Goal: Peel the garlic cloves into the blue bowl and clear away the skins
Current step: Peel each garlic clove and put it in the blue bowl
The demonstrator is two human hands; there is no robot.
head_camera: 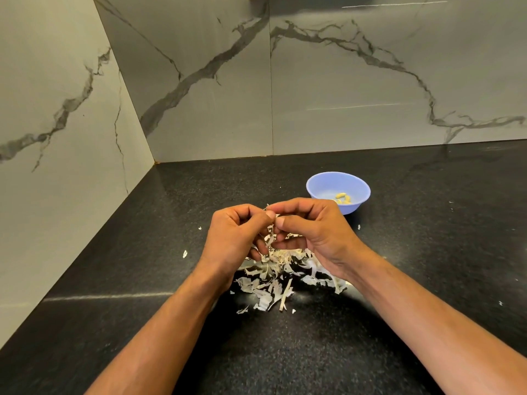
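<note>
My left hand (238, 233) and my right hand (312, 232) meet fingertip to fingertip above a heap of papery garlic skins (281, 276) on the black counter. Both pinch a small garlic clove (271, 227), which the fingers mostly hide; a strip of skin hangs from it. The blue bowl (322, 183) stands just behind my right hand, with a few peeled cloves (343, 198) at its bottom.
The black speckled counter (427, 252) runs into a corner of grey marble walls at the back left. Small skin scraps (184, 254) lie scattered to the left and right of the heap.
</note>
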